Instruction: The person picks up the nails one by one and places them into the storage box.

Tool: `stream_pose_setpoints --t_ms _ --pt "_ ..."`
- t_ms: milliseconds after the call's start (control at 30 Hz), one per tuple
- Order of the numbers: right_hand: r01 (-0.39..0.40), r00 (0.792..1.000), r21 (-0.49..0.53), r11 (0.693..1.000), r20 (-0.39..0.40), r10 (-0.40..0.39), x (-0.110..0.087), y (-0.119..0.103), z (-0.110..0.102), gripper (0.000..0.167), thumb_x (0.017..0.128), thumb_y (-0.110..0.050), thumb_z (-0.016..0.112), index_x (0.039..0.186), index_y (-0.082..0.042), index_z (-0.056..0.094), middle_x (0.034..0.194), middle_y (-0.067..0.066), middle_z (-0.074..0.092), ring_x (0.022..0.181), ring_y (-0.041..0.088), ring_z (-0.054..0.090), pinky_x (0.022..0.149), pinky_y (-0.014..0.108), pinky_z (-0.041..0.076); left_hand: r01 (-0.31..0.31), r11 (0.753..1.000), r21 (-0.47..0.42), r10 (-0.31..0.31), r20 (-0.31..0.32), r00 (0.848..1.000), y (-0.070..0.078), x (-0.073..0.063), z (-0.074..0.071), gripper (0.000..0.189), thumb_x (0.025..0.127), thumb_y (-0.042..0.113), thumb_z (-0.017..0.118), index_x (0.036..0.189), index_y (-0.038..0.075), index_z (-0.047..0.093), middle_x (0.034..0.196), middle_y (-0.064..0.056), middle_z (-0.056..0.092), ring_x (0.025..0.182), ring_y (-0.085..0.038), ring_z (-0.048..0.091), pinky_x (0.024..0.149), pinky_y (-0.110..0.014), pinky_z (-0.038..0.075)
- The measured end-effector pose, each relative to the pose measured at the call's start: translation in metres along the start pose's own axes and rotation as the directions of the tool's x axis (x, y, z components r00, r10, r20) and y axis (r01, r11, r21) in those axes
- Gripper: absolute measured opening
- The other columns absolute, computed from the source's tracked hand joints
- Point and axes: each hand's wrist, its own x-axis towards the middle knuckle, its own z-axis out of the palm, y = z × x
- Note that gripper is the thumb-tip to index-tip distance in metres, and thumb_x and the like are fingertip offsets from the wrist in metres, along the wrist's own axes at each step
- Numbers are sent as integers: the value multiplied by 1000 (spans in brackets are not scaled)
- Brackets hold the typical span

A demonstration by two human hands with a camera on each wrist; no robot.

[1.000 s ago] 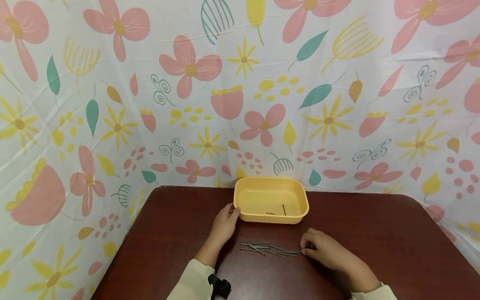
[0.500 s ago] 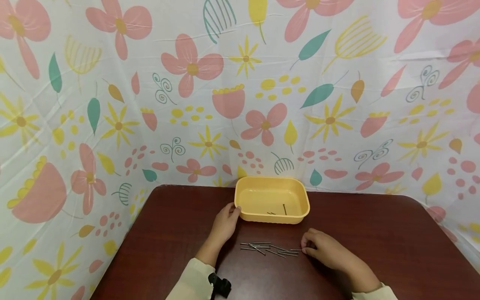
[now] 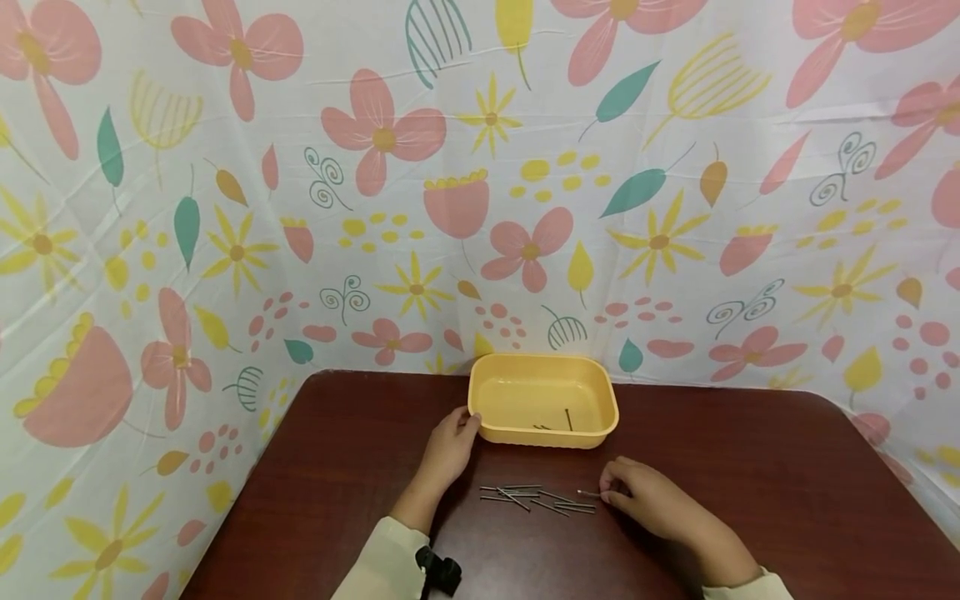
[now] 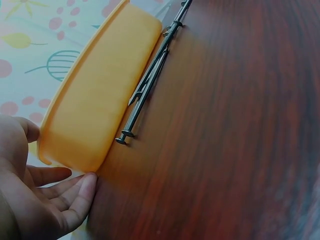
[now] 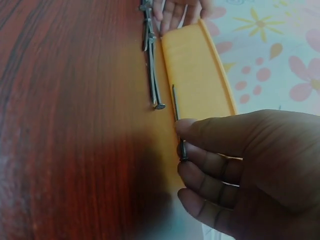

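Note:
My left hand [image 3: 448,446] holds the left end of a yellow plastic basin [image 3: 495,435], thumb at the rim [image 4: 75,75] and fingers low against the end wall. My right hand [image 3: 648,496] pinches a single nail [image 5: 175,102] between thumb and fingertips. Its point sticks out past the thumb, and its head shows below, near the other fingers. Left of that hand, several loose nails [image 3: 510,493] lie on the table in front of the basin, some crossing each other. A few more nails [image 3: 568,419] lie inside the basin.
The dark red-brown table [image 3: 360,467] ends at the back against a white flower-print cloth [image 3: 675,333], which also hangs along the left. The basin stands near that back edge. A black wrist camera [image 3: 441,573] is strapped at the left sleeve.
The right hand has raised its nail slightly off the right end of the pile, and the nail's point now tips up to the left. The left hand and basin stay put.

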Motion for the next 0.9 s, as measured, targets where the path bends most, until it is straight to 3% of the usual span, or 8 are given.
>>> stream_pose_setpoints --t_ms 167,333,567,800,900 --pt "13 996 20 1000 -84 -11 1 -4 -1 13 94 -15 71 89 -23 62 87 -14 53 80 -4 50 70 23 46 7 1000 -1 -7 12 1000 -1 -1 0 51 105 43 46 141 7 57 127 -10 67 120 -28 62 101 -49 50" --pt "42 978 -14 999 -204 -44 2 -10 0 18 92 -11 73 89 -26 62 88 -18 53 81 -6 50 72 22 47 7 1000 -4 -7 13 1000 0 -1 1 50 105 43 47 139 7 58 127 -10 67 120 -28 62 100 -49 51" --pt "2 958 -47 999 -287 -15 8 -14 -3 18 92 -12 74 89 -26 62 90 -16 53 82 -3 49 72 24 47 7 1000 -6 -7 6 1000 1 -1 2 49 105 40 48 139 7 59 127 -10 67 121 -27 62 101 -49 50" --pt "54 914 -82 995 -398 -82 21 -15 -12 17 90 -7 75 90 -20 64 88 -12 53 78 0 48 69 22 46 6 1000 -25 -6 8 1000 -1 0 1 50 105 42 47 139 7 58 130 -11 66 123 -29 61 102 -49 50" --pt "58 904 -90 994 -418 -91 27 -15 -17 15 90 -7 74 92 -18 64 88 -10 54 78 1 47 68 22 46 8 1000 -25 -8 8 1000 -2 0 0 50 105 43 47 139 7 58 130 -11 66 123 -28 61 102 -49 50"
